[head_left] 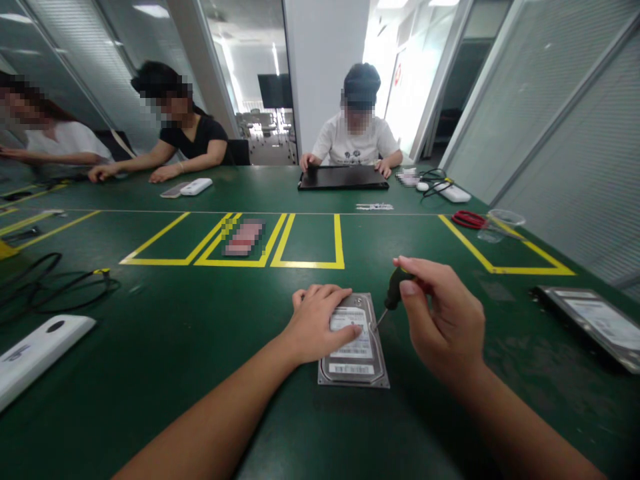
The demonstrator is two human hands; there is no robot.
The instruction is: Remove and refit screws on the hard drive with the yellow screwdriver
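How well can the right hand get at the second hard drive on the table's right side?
Probably yes. Only bare green table lies between the right hand and that second drive. The hand is shut on a screwdriver, though, so it would likely need to put it down first.

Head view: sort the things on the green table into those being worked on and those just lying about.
In use: hard drive, steadied under the left hand; screwdriver, gripped in the right hand, tip at the drive's edge.
Lying about: second hard drive at right; white device and black cable at left; red cable and clear cup beyond.
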